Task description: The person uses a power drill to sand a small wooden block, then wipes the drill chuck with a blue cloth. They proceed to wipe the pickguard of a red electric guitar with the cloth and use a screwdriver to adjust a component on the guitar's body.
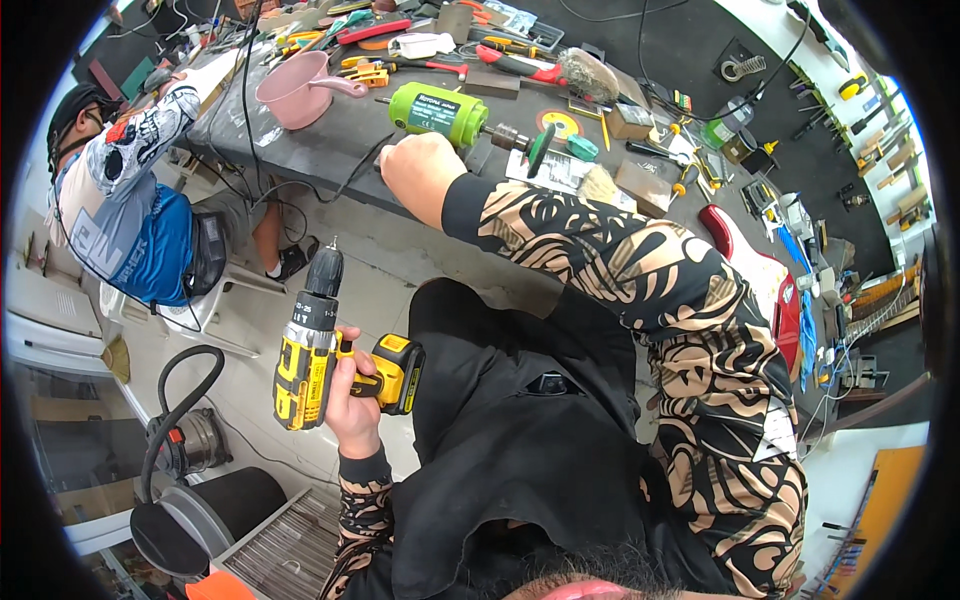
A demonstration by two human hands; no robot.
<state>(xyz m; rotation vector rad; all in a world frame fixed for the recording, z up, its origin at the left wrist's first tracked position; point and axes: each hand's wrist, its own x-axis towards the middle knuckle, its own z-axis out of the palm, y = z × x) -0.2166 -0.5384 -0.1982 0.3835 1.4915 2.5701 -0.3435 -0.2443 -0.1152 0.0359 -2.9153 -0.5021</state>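
Observation:
My left hand [350, 390] is closed around the grip of a yellow and black cordless drill [308, 360], held upright with a bit in its chuck. My right hand [420, 175] reaches to the front edge of the dark workbench [225, 130], its fingers curled with whatever is in them hidden. Just behind it sits a green motor [435, 114] with a chuck and a dark disc [540, 150] on its shaft. A pink pot [292, 95] stands left of the motor, and a black cable runs down beside my right hand.
A co-worker [130, 220] sits at the left on a white plastic chair [225, 325]. Tools crowd the bench, with a red guitar [785, 320] at the right. A shop vacuum [195, 440], a hose and a bin [235, 520] stand at lower left.

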